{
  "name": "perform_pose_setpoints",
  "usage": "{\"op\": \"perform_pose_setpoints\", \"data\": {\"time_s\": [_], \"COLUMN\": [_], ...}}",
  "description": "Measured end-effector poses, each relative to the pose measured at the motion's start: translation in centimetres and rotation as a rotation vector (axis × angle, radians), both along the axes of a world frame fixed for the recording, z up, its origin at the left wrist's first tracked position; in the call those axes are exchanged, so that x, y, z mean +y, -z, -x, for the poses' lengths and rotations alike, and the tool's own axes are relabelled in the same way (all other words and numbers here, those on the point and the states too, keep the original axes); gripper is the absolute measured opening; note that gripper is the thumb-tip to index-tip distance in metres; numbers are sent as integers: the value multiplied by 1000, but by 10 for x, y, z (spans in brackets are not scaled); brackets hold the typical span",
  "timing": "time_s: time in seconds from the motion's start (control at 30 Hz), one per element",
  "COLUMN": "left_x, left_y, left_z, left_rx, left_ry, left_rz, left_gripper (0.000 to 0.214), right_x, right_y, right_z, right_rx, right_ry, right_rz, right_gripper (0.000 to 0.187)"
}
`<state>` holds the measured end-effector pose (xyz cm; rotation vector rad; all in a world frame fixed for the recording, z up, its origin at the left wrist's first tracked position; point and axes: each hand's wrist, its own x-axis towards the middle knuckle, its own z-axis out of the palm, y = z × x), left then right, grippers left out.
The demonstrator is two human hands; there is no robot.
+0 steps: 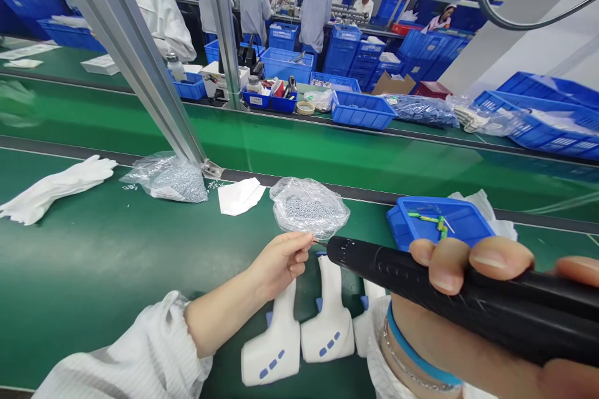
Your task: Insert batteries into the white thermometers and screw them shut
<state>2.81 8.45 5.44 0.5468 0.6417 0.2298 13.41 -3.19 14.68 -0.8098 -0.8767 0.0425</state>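
My right hand (450, 265) is wrapped round a black electric screwdriver (381, 265), whose thin bit points left. At the bit's end, the thumb and fingers of my left hand (281, 262) are pinched together; whatever small thing sits between them is hidden. Below lie white gun-shaped housings with blue buttons: one housing (271, 352) under my left wrist, a second housing (328, 330) beside it, and a third housing (362, 330) partly covered by my right arm. Just beyond my left fingertips rests an open clear bag (309, 207) of small metal screws.
Left of it are a folded white paper (239, 196), another bag of screws (180, 184) and a white glove (58, 187). A blue tray (402, 212) holds green-yellow pieces. A metal post (154, 81) rises from the bench's back edge. Several people work beyond.
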Motion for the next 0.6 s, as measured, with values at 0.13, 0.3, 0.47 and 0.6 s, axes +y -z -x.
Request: {"op": "perform_pose_setpoints", "data": {"time_s": [0.13,0.3,0.47,0.6], "left_x": [3,-12,-33,-35], "left_y": [13,22,25,37], "left_z": [13,52,69,68], "left_rx": [30,77,-207,-221], "left_ry": [11,11,359,474], "left_rz": [-106,-874,-1695,-1931], "left_gripper": [35,18,21,43], "right_x": [4,18,35,45], "right_y": [2,10,25,34], "right_z": [4,9,27,40], "right_rx": [39,-10,-9,-78], "right_ry": [14,-35,-101,-281], "right_rz": [48,10,173,293], "right_gripper": [29,32,34,33]}}
